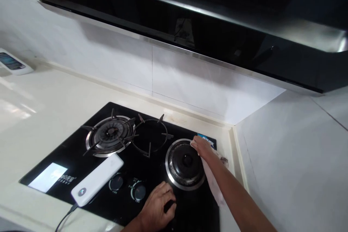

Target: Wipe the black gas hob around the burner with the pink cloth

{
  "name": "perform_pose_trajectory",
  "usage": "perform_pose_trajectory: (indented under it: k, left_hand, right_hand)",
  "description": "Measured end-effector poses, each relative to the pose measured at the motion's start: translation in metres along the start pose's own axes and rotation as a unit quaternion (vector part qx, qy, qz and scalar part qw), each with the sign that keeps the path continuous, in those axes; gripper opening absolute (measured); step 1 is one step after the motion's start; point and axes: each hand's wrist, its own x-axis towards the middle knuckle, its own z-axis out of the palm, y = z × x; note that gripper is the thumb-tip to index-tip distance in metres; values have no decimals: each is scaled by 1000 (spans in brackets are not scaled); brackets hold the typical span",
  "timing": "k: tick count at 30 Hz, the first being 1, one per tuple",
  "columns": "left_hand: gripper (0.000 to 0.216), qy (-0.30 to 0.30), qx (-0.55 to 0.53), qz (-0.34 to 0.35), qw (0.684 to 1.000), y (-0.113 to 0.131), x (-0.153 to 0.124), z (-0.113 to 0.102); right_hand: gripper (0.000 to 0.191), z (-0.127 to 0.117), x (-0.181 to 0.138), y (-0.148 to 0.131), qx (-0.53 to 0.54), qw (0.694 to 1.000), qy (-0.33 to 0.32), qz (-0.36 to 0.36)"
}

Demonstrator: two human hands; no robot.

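Observation:
My right hand (201, 145) presses a white cloth (212, 183) against the far right rim of the right burner (185, 164) on a black glass gas hob (152, 192). The cloth trails back under my forearm along the hob's right edge. My left hand (159, 206) rests on the hob's front, fingers curled over a dark knob just right of two round control knobs (136, 187). A loose black pan support (151, 136) lies between the two burners.
A white power bank (96, 178) with a cable lies on the hob in front of the left burner (110, 135). A black range hood (206, 18) overhangs close above. A white device (12, 62) sits far left on the cream counter. Tiled walls close the corner at right.

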Motion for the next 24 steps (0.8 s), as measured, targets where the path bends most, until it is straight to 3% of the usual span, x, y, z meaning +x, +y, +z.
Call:
perform_pose_trajectory:
  k: [6,12,17,24]
  left_hand:
    - [17,-13,-1,-9,1000,1,-2,0]
    - [17,-14,8,-8,1000,1,-3,0]
    - [17,-2,8,1,1000,3,-2,-3]
    - [15,17,2,2,1000,3,3,-4]
  right_hand:
    - [6,1,55,-41,19,985,-66,-157]
    - [4,6,63,-70,15,957,-111,-268]
    - [19,-2,58,-55,-11,969,-85,-230]
    - [23,-13,21,-2,-51,998,-43,-20]
